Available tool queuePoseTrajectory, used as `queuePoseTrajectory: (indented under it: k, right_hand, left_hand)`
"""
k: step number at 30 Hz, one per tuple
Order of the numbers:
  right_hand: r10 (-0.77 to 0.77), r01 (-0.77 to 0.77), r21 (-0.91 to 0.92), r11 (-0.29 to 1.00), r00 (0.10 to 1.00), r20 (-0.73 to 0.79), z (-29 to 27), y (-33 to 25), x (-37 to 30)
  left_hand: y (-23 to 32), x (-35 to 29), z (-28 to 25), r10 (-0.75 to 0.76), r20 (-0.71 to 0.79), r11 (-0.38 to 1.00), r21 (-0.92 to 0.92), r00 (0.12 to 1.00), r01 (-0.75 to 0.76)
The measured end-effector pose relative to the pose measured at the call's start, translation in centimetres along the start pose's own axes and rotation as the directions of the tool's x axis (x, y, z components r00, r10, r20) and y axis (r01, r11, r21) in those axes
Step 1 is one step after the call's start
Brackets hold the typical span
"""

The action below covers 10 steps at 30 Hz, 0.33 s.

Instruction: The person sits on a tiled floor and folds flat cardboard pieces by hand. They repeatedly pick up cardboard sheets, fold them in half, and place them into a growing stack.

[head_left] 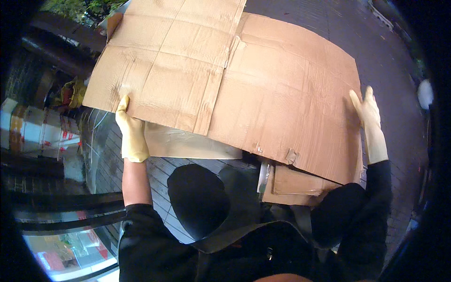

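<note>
Two large flattened cardboard sheets lie before me, the left sheet [174, 56] overlapping the right sheet [282, 89]. Both are brown and creased. My left hand [131, 136], in a pale yellow rubber glove, is closed on the near edge of the left sheet. Its thumb presses on the top face and the other fingers are hidden underneath. At the right sheet's side edge is my right hand [371, 122], gloved alike, its thumb and fingers stretched apart along the edge. Whether its palm bears on the cardboard I cannot tell.
Smaller cardboard pieces [296, 185] sit beneath the right sheet, near my knee. A pale flat sheet [188, 143] shows under the left one. Stacked boxes [42, 129] with tape stand at the left. A glass-fronted case [70, 249] is at lower left. Paving [314, 19] extends beyond.
</note>
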State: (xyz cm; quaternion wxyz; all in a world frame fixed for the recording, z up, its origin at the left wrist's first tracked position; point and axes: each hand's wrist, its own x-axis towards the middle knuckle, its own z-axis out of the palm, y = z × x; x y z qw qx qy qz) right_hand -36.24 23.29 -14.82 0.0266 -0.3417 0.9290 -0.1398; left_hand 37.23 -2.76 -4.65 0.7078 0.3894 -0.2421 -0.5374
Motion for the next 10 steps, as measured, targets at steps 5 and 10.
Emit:
queuePoseTrajectory:
  k: [5, 10]
  right_hand:
    - [0.178, -0.206, 0.086, 0.975, 0.95, 0.256, -1.8, 0.1, 1.9]
    - [0.084, -0.054, -0.158, 0.986, 0.978, 0.192, -4.1, -4.1, -0.9]
  left_hand:
    - [0.9, 0.7, -1.7, -0.021, -0.098, 0.998, -0.054, 0.995, 0.016]
    - [2.2, 0.5, -5.6, -0.084, -0.094, 0.988, -0.136, 0.992, 0.071]
